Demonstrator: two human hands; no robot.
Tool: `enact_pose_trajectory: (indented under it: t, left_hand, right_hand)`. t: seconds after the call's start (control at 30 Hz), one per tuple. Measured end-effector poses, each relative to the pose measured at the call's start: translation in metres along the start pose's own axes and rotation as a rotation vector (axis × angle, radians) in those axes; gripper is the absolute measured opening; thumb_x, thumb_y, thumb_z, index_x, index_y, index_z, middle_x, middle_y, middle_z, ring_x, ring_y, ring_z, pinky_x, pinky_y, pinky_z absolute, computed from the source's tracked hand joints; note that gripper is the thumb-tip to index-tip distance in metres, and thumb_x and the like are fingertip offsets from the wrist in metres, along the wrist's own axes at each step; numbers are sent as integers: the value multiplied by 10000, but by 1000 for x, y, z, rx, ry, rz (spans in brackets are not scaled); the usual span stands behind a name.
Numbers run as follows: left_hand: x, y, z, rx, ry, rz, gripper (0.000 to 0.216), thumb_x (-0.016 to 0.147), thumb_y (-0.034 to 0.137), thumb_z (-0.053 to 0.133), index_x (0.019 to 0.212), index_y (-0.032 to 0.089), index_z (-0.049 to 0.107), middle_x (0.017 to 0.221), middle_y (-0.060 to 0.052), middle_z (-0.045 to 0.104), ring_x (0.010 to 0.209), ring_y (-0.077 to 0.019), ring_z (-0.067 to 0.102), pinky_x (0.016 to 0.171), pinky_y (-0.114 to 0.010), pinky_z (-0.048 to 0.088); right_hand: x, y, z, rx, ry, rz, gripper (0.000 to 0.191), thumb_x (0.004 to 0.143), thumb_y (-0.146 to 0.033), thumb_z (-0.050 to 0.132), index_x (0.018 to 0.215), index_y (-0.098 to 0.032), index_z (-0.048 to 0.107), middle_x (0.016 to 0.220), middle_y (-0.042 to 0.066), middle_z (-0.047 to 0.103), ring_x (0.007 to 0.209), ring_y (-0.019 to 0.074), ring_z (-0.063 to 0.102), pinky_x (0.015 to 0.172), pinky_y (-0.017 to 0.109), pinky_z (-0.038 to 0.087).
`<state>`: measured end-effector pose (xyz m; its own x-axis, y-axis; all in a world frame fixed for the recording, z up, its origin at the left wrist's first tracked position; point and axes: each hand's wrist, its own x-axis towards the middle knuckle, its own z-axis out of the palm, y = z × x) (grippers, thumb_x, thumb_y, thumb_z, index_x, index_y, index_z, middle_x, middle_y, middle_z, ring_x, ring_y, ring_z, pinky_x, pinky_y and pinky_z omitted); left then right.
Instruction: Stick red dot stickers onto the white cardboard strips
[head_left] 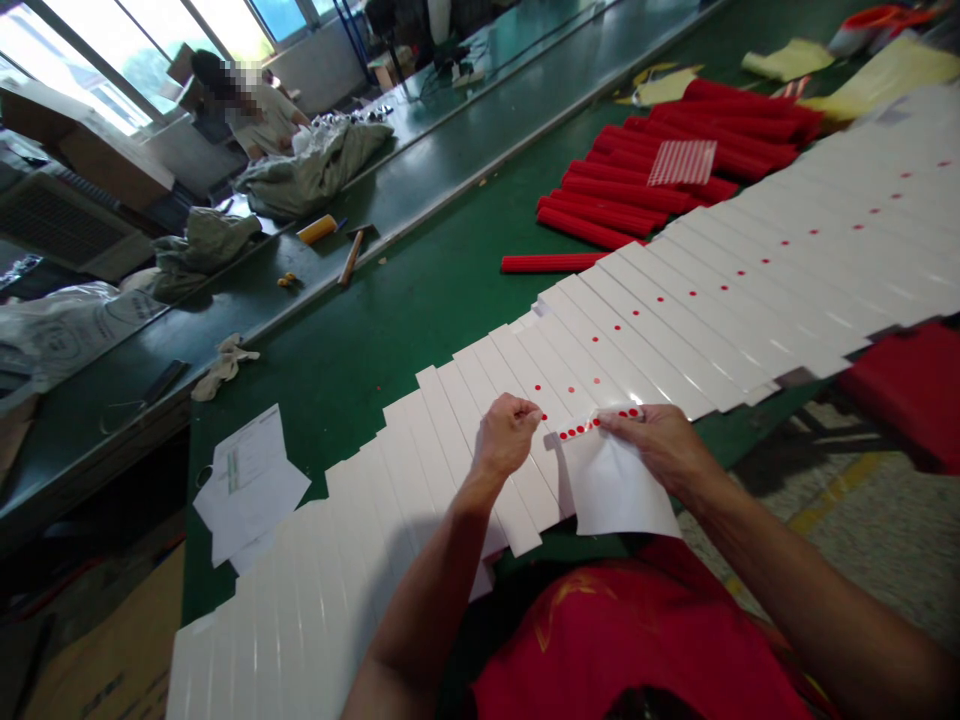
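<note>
A: Peeling dots, is it? Which step does the view show?

B: Most likely dot-placing. The right hand [660, 440] is closed on the top edge of the sheet [615, 490], which hangs over the counter's near edge; its row of red dots [577, 431] lies between the two hands. The left hand [508, 435] is curled, thumb and forefinger pinched just above a strip [465, 400]. Whether a dot sits in that pinch cannot be told.

A: And the next move?

B: By judgement, a firm press on the next bare strip toward the near-left of the counter [360, 340], in line with the dots already set.
</note>
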<state>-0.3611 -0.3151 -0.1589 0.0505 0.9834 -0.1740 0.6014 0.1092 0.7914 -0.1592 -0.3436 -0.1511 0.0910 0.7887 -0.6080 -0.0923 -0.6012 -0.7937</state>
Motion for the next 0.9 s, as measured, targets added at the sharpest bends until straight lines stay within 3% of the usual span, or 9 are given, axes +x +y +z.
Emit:
enact_pose_trajectory:
  t: [0.1,0.2,0.47,0.57,0.7,0.8,0.9]
  left_hand:
    - [9,-5,-2,234,149,17,122,822,220,587,738,199,673,915,-26,655,911,-182,569,852,-357,409]
    - [16,-9,-2,381,186,-22,157,840,213,560,726,203,668,924,-41,654,946,-221,546,869,-411,368]
    - [15,-22,7,517,255,-19,164,872,213,535,765,200,659,930,-52,642,957,-225,527,825,-376,340]
    - [12,-21,7,563,307,-3,103,859,271,588,871,203,665,973,-55,647,989,-240,526,835,-386,343]
    - [4,-16,-2,522,397,-13,185,851,319,618,969,181,654,1014,-67,658,1017,-256,539,882,-423,365]
    - [-9,-12,-7,274,245,48,221,883,356,574,973,178,670,937,-58,668,923,-200,582,852,-373,431]
    - [-26,-7,-5,-81,-6,64,509,753,382,727,1210,198,601,1032,-62,667,864,-155,612,754,-288,499]
  right_hand:
    - [-4,-4,2,-11,8,14,244,646,-364,749,618,-145,646,509,27,624,416,133,530,399,235,393]
    - [-5,-6,4,-11,8,19,246,644,-361,747,590,-151,631,498,26,616,408,135,529,394,237,391]
    - [-5,-6,7,28,-19,38,268,612,-373,772,585,-163,607,505,37,632,416,152,554,400,247,420]
    - [-5,-7,9,-1,-24,34,274,615,-382,770,578,-165,607,507,40,635,415,151,552,398,246,418]
    - [-5,-5,11,-16,-66,19,277,639,-395,764,598,-162,621,513,33,639,419,154,557,406,250,422]
    - [-6,-3,13,-1,-107,3,265,654,-390,761,634,-155,640,534,30,652,430,150,563,419,245,424]
    - [-9,-3,19,25,-144,8,258,659,-383,759,664,-145,659,558,36,668,444,147,572,431,239,428]
